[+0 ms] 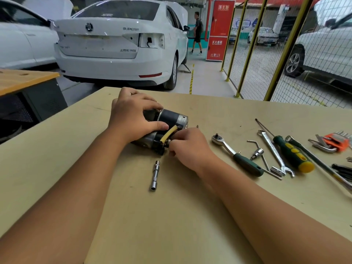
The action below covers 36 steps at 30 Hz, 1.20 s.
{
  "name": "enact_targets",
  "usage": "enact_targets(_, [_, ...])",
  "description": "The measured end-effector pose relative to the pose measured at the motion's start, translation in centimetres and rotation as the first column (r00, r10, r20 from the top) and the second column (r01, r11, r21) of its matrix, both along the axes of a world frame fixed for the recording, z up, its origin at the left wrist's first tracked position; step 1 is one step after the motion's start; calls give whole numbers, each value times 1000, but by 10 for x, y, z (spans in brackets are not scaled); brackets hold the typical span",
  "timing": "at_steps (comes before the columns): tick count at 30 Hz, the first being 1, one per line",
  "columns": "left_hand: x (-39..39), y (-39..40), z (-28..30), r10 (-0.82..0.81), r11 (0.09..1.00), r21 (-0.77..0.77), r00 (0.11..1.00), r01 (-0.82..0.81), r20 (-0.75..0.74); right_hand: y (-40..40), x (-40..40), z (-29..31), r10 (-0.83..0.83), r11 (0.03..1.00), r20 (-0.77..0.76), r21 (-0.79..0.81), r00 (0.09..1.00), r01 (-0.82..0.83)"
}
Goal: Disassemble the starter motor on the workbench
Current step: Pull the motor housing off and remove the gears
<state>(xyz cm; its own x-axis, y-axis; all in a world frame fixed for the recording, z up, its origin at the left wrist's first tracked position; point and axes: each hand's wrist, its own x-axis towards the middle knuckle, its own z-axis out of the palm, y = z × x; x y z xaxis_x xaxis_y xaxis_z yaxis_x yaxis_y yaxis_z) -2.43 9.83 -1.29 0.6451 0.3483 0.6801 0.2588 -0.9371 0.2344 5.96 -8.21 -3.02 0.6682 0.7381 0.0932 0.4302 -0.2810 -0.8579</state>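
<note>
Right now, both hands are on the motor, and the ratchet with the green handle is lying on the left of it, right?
Nearly. The head view shows the ratchet lying to the right of the motor, among the other tools. Both the left hand and right hand are on the motor.

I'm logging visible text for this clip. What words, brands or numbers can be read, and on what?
"SUPERB": boot lid of the white car.
"119", after blurred characters: foot of the red cabinet.
Chinese characters on the cabinet and car badge: too blurred.
Starter motor, tools: none legible.
</note>
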Motion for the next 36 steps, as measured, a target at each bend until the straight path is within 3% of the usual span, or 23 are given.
enact_targets(4, [0,0,0,6,1000,0,1000,-6,-2,-3,3,-2,-62,973,-233,201,971,111])
enact_targets(9, [0,0,0,7,1000,-11,1000,-7,-7,0,2,-3,0,998,-68,62,998,4])
enact_targets(14, [-1,0,0,5,1000,-10,1000,-5,-8,-4,5,-4,-58,963,-215,244,975,111])
enact_targets(18, [-1,-1,1,6,1000,-9,1000,-6,-10,0,5,-4,8,998,-73,68,997,-3])
enact_targets(22, [-1,0,0,1,1000,-16,1000,-1,-7,-2,4,-5,-62,977,-132,197,989,88])
enact_targets(27, [-1,-2,2,9,1000,-21,1000,-10,-21,-4,6,-4,36,997,-51,72,998,-32])
enact_targets(32, [-2,-4,3,9,1000,-22,1000,-10,-25,-8,11,-2,1,985,-122,171,993,20])
enact_targets(36, [-2,-4,3,10,999,-30,1000,-10,-23,-11,8,-1,145,989,185,-51,972,-138])
